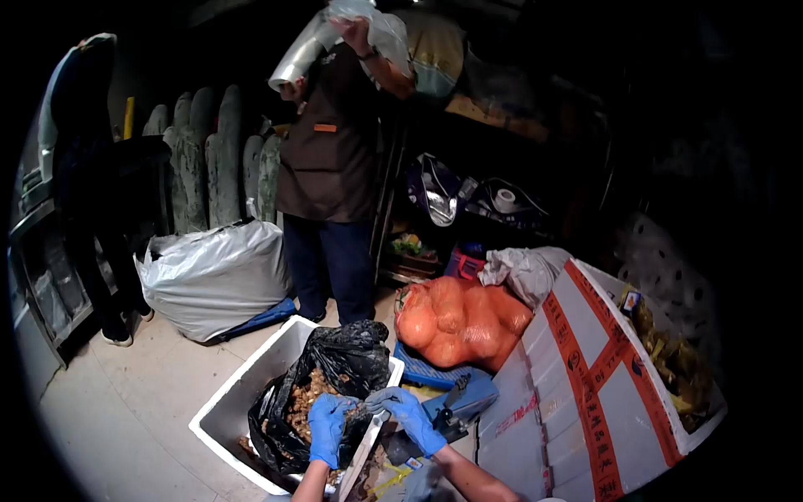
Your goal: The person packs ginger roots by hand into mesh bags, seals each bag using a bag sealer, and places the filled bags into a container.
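Both of my hands wear blue gloves. My left hand (327,427) is over a white foam box (219,403), its fingers closed on something small that I cannot make out. Inside the box lies a black plastic bag (355,351) with many small brown pieces (306,400) in it. My right hand (410,417) is just right of the left one, above the box's right rim, with fingers bent together; what they hold, if anything, is too small to name.
A person in a brown apron (324,167) stands ahead holding clear plastic. An orange net sack (462,322) sits beyond my right hand, and taped foam boxes (577,385) stand at right. A white sack (219,276) is at left, near another person's dark legs (102,268).
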Action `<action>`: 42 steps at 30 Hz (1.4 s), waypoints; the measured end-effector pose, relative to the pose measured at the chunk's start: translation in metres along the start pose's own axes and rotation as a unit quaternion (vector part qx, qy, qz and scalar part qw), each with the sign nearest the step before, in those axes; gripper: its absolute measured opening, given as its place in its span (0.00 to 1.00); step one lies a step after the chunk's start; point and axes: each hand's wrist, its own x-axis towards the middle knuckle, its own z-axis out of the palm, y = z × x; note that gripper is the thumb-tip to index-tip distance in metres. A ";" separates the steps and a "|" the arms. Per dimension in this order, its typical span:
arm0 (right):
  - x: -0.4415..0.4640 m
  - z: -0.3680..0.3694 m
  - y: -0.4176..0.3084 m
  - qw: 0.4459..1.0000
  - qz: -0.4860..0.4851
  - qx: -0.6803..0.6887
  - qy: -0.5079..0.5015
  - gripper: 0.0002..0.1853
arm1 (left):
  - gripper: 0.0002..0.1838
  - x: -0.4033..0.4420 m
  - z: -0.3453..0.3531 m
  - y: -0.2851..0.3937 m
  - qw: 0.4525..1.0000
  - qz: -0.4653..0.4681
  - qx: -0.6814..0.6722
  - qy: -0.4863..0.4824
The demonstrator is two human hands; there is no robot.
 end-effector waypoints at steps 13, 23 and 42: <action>0.036 0.047 0.033 0.990 0.133 -0.011 -0.049 0.08 | 0.09 0.012 -0.017 -0.002 0.992 -0.094 -0.041 0.073; 0.027 0.039 0.046 0.994 0.069 0.064 0.061 0.06 | 0.10 -0.001 -0.013 0.017 0.953 -0.250 -0.172 -0.014; 0.042 0.022 0.083 0.995 0.048 -0.022 0.086 0.07 | 0.13 0.002 -0.002 -0.004 0.975 -0.203 -0.088 -0.015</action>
